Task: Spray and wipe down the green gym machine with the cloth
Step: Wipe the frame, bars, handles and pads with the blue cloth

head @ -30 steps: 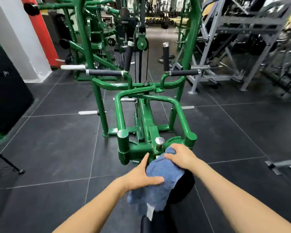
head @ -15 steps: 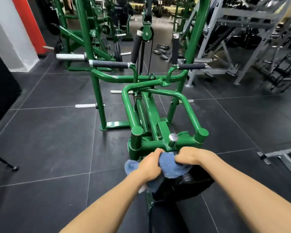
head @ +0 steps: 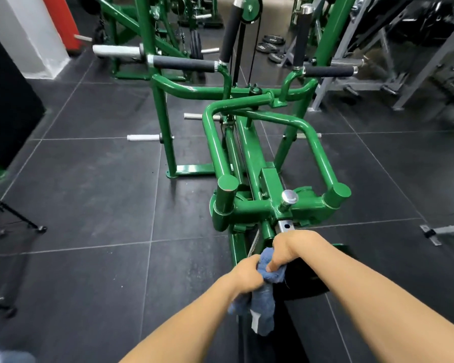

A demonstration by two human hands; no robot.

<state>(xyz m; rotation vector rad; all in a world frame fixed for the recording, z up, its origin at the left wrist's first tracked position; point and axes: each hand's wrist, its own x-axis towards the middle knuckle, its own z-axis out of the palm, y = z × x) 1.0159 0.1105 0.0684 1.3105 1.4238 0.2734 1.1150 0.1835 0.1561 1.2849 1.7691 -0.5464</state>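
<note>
The green gym machine [head: 249, 150] fills the middle of the head view, with looped green tubes, black foam handles and a chrome knob [head: 289, 197]. A bunched blue cloth [head: 266, 297] hangs just below its near crossbar, beside the black seat pad [head: 304, 281]. My left hand [head: 248, 275] grips the cloth from the left. My right hand [head: 290, 248] grips its upper part, fingers curled into the fabric, close to the green post under the crossbar. No spray bottle is in view.
Dark tiled floor [head: 89, 192] surrounds the machine. A white and red pillar [head: 37, 30] stands far left, a black pad [head: 8, 106] at the left edge, a thin black rack leg [head: 24, 218] lower left. Grey metal racks [head: 404, 61] and weight plates [head: 273, 43] lie at the back right.
Both hands have drawn the cloth back and down from the near crossbar, bunching it tighter. The view has moved closer to the machine and tilted down.
</note>
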